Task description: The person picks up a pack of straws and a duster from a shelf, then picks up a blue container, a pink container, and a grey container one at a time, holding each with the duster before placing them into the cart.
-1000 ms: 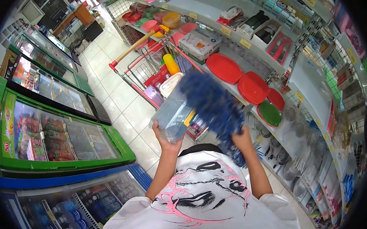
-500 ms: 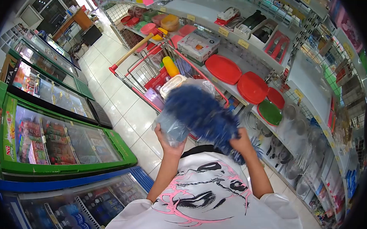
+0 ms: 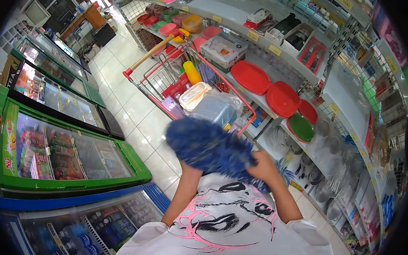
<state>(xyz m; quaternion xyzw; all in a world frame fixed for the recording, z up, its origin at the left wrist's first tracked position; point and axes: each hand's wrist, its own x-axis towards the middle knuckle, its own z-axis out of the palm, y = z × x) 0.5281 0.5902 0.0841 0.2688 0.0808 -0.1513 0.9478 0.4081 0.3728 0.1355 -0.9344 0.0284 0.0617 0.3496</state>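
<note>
My right hand point(image 3: 263, 167) is closed around a fluffy dark blue duster point(image 3: 210, 146), which lies across in front of my body and is blurred by motion. My left hand is hidden behind the duster's left end; only my left forearm point(image 3: 184, 191) shows below it. What the left hand holds, if anything, cannot be seen. Just beyond the duster stands a wire shopping cart point(image 3: 168, 112) with red edging. In it are a light blue container in clear plastic point(image 3: 214, 108), a white and orange tub point(image 3: 195, 95) and a yellow bottle-like item point(image 3: 191, 73).
On the right, shelves hold red trays point(image 3: 250, 77), a green tray point(image 3: 301, 128), a boxed set point(image 3: 224, 50) and hanging pans. Glass-topped freezers point(image 3: 73, 150) line the left side. A tiled floor point(image 3: 144, 124) runs between. A wooden-handled tool point(image 3: 150, 55) rests across the cart.
The duster has swung left and toward me, now covering my left hand and the plastic-wrapped item it held. The light blue container in the cart has come into view.
</note>
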